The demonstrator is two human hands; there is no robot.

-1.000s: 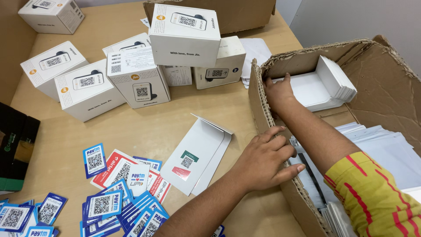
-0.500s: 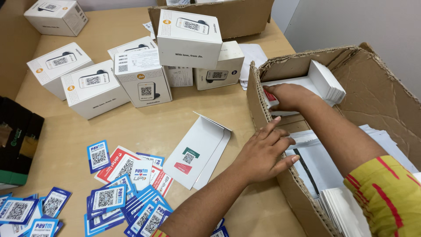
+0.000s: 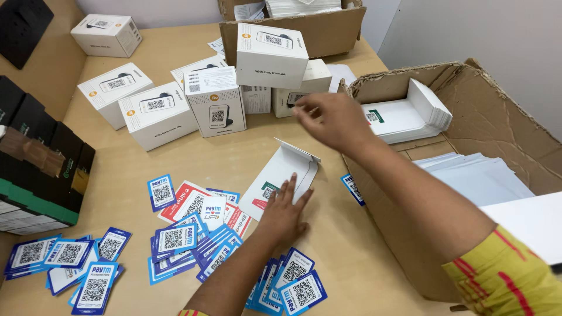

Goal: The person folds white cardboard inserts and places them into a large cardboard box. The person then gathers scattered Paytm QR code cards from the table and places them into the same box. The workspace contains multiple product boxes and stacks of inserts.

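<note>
Fingers [image 3: 288, 193] of the left hand [image 3: 284, 216] are laid flat and spread on the lower edge of a white folded card envelope [image 3: 275, 175], which is pressed to the desk [image 3: 345, 246]; nothing is gripped. The envelope is seen lying open near the middle of the desk, its flap raised at the far end, a small green and red mark shown on its face. The right hand [image 3: 331, 120] is held in the air above and beyond the envelope, its fingers loosely curled and slightly blurred, with nothing visibly held in them. Just to the left of the envelope, blue and red code stickers [image 3: 193, 225] are fanned out in overlapping heaps, and more are scattered toward the near edge. One blue sticker [image 3: 353, 188] is seen against the side of an open cardboard box [image 3: 492, 117] on the right, in which a stack of white envelopes [image 3: 410, 114] and flat white sheets [image 3: 480, 175] are kept. White product boxes [image 3: 213, 105] are grouped at the far side of the desk, one set on top of others. Dark cartons [image 3: 35, 169] are stacked at the left edge.
</note>
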